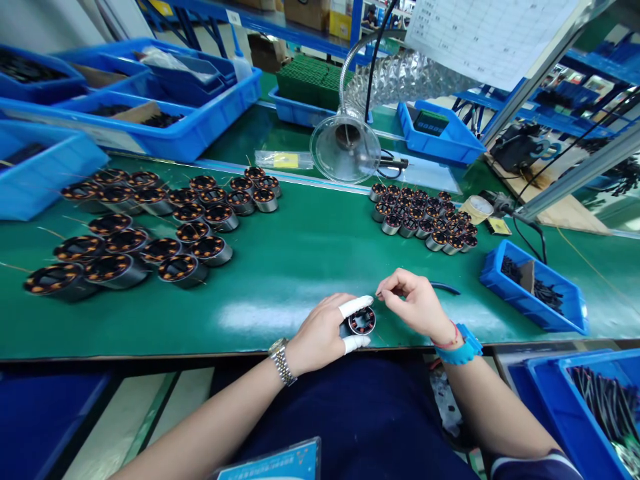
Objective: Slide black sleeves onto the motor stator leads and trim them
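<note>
On the green bench near its front edge, my left hand [333, 330] grips a motor stator [362, 321], a silver ring with dark teeth and copper windings inside. White finger covers sit on two of its fingertips, one on each side of the ring. Just right of the stator, my right hand [413, 300] is closed in a pinch near the ring's upper edge. What lies between those fingertips is too small to make out. A dark blue tool handle [445, 288] rests on the bench beyond the right hand, partly hidden by it.
Larger stators [117, 267] stand in groups at left, and smaller stators [425, 217] cluster at back right. A blue bin [535, 287] of black parts sits at right. A fume funnel [346, 150] hangs over the back, near a soldering iron [395, 162]. Blue trays [200, 127] line the back left.
</note>
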`<state>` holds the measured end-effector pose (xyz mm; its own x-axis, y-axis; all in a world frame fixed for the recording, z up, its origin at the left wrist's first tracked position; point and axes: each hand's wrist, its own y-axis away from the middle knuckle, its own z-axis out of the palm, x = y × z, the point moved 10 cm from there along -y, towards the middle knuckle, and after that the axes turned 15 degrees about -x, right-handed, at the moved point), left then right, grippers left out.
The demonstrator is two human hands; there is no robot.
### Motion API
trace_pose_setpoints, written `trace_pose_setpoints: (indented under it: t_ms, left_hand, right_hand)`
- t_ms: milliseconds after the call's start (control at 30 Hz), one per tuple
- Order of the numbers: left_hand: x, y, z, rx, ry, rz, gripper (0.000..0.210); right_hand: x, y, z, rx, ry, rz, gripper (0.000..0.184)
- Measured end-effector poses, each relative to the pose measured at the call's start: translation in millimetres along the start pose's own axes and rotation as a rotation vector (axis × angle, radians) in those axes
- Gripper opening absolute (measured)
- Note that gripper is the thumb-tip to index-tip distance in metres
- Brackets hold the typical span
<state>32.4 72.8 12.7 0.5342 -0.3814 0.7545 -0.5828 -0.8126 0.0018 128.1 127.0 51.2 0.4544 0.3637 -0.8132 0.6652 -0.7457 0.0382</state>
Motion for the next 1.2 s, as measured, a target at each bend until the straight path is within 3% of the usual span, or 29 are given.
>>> trace_pose_setpoints:
  t_ms: [667,1200]
  left_hand:
    - [-2,-1,0.8,0.002,-0.012,0.007,0.059]
    - [-1,-1,-0.6,0.007,-0.002,0.009,0.058]
  right_hand:
    - [-1,1,8,-0.065,0.040,0.046,0.010]
    - [-11,4,10,-0.056,0.184,-0.030,0.012]
